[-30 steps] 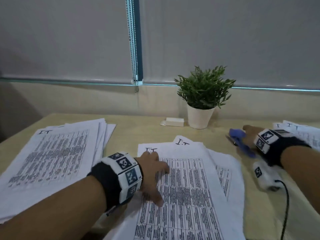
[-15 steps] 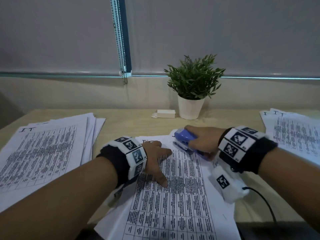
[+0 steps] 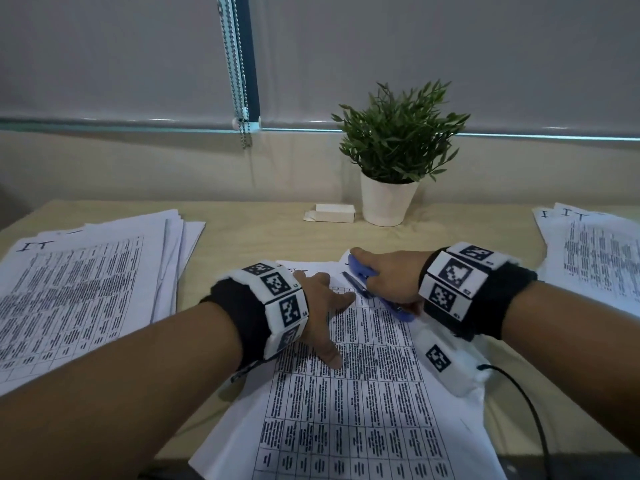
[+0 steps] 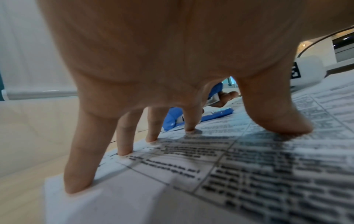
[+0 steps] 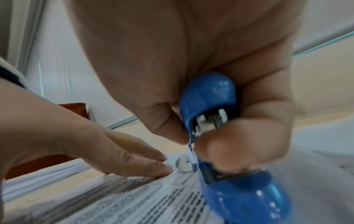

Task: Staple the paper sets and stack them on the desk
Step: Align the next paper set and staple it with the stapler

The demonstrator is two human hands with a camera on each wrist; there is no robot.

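A set of printed table sheets [image 3: 360, 403] lies in front of me on the desk. My left hand [image 3: 325, 317] presses on it with spread straight fingers [image 4: 122, 145], near its top left corner. My right hand [image 3: 388, 278] grips a blue stapler [image 3: 362, 270] over the top edge of the set, with fingers and thumb [image 5: 226, 150] curled round the stapler [image 5: 212, 109]. The stapler [image 4: 214, 116] shows behind my left fingertips in the left wrist view, its mouth standing open over the sheets [image 4: 249, 174].
A pile of printed paper [image 3: 79, 289] lies at the left, another pile [image 3: 595, 258] at the right. A potted plant [image 3: 394, 157] and a small white box [image 3: 332, 213] stand at the back of the wooden desk [image 3: 263, 233]. A black cable [image 3: 526, 403] runs from my right wrist.
My right hand brought the stapler from the right side of the desk leftward to the top of the paper set. My left hand stayed pressed on the sheets.
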